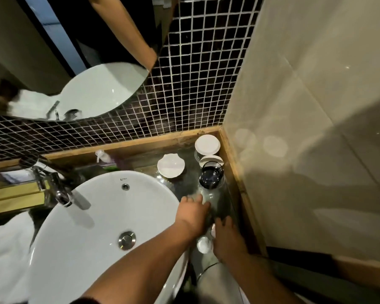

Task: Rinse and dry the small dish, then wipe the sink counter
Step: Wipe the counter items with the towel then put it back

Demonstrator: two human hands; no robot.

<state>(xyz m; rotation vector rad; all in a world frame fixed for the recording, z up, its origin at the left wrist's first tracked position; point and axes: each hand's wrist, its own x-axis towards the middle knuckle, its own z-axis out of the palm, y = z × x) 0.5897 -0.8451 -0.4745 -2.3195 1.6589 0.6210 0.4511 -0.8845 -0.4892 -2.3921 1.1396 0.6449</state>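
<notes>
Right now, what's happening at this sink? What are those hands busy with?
A person stands at a white basin, both hands down on the dark counter to its right. The left hand and right hand seem to press something there, perhaps a cloth, but it is too blurred to tell. The small white shell-shaped dish sits further back, untouched, beside lidded jars. No water runs from the tap.

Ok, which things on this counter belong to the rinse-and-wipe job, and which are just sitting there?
For the job:
small shell-shaped dish
sink basin
faucet
dark counter

Just lying about:
glass jars with white lids
dark-topped glass bottle, which the left hand touches
small white object by the right hand
</notes>
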